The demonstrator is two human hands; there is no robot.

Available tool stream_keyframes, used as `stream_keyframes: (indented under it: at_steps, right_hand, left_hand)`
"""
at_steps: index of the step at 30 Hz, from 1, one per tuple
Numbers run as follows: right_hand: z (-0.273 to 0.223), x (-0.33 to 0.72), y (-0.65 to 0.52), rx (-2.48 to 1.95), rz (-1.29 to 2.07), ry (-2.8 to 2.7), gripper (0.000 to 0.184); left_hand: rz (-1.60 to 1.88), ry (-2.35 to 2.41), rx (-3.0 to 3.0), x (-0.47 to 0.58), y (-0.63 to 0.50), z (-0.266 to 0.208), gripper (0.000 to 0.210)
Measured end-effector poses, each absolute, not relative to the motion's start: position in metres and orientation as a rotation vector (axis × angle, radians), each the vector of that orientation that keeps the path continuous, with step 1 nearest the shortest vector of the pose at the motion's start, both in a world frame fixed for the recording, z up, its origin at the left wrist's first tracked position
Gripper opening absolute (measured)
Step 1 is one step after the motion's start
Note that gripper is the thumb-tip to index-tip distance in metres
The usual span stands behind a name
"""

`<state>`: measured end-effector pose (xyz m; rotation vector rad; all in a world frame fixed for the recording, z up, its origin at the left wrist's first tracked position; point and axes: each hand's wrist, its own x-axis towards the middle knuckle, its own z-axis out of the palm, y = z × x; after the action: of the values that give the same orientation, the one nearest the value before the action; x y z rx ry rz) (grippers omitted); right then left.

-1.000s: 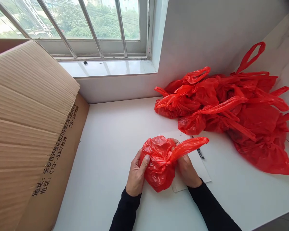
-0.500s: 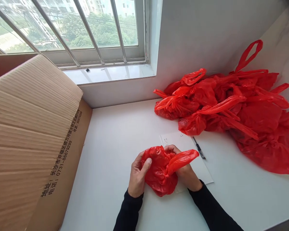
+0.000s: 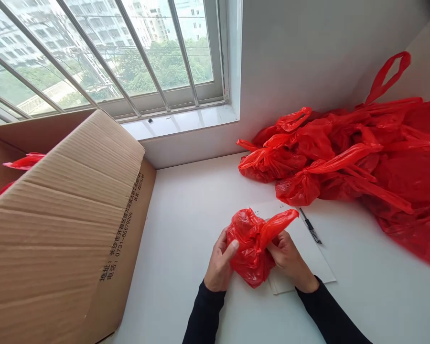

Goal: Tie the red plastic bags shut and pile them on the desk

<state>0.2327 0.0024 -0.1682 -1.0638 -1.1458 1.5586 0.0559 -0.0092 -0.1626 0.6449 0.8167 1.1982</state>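
Observation:
A knotted red plastic bag (image 3: 251, 253) is held over the white table between both hands. My left hand (image 3: 220, 262) grips its left side, thumb on top and fingers partly underneath. On the bag's right side, my right hand (image 3: 286, 258) is closed around it beneath the knot, some fingers hidden by the plastic. The bag's twisted handle (image 3: 281, 222) sticks out to the upper right over that hand. What the bag contains cannot be made out. Below and behind lies a paper pad (image 3: 308, 267) with a few handwritten marks, partly covered by the bag and hand.
A black pen (image 3: 311, 229) lies along the pad's right edge. Several red bags (image 3: 329, 153) are heaped against the wall at right. An open cardboard box (image 3: 82, 215) stands at left, red plastic (image 3: 25, 161) showing inside. Behind is a barred window (image 3: 129, 62).
The view has turned left, showing red plastic inside the box. My right hand has shifted from behind the bag to its right side near the knot; the bag has turned slightly.

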Motion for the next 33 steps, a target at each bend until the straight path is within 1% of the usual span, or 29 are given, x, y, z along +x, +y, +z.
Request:
stream_keyframes:
  at_steps: [2, 4, 7, 9, 12, 16, 19, 22, 26, 29, 33]
  right_hand:
    - [-0.167, 0.234, 0.002, -1.059, 1.581, -1.132, 0.026]
    - [-0.161, 0.234, 0.002, -1.049, 1.624, -1.107, 0.024]
    - [-0.153, 0.233, 0.003, -1.028, 1.602, -1.110, 0.040]
    - [-0.153, 0.233, 0.004, -1.034, 1.555, -1.163, 0.046]
    - [-0.163, 0.232, 0.008, -1.118, 1.550, -1.215, 0.044]
    - [-0.181, 0.231, 0.011, -1.213, 1.553, -1.229, 0.043]
    - [-0.185, 0.229, 0.011, -1.231, 1.556, -1.246, 0.044]
    - [-0.183, 0.228, 0.010, -1.255, 1.560, -1.261, 0.044]
    - [-0.182, 0.226, 0.010, -1.301, 1.538, -1.282, 0.044]
    - [-0.182, 0.226, 0.010, -1.311, 1.528, -1.289, 0.044]
    - [-0.183, 0.224, 0.010, -1.328, 1.527, -1.283, 0.043]
  left_hand:
    - [1.173, 0.870, 0.712, 0.058, -0.011, -0.163, 0.055]
    - [1.176, 0.944, 0.725, 0.058, -0.012, -0.164, 0.053]
    - [1.202, 1.037, 0.691, 0.049, -0.009, -0.160, 0.046]
    - [1.232, 1.150, 0.706, 0.033, 0.001, -0.152, 0.045]
    - [1.278, 1.364, 0.779, -0.010, 0.033, -0.136, 0.046]
    - [1.267, 1.706, 0.941, -0.080, 0.094, -0.120, 0.041]
    - [1.315, 2.092, 1.136, -0.106, 0.121, -0.117, 0.050]
    - [1.268, 2.331, 1.390, -0.103, 0.119, -0.127, 0.059]
    - [1.093, 2.460, 1.597, -0.094, 0.108, -0.158, 0.065]
    - [1.070, 2.486, 1.649, -0.103, 0.114, -0.174, 0.056]
    - [1.165, 2.444, 1.672, -0.124, 0.128, -0.175, 0.041]
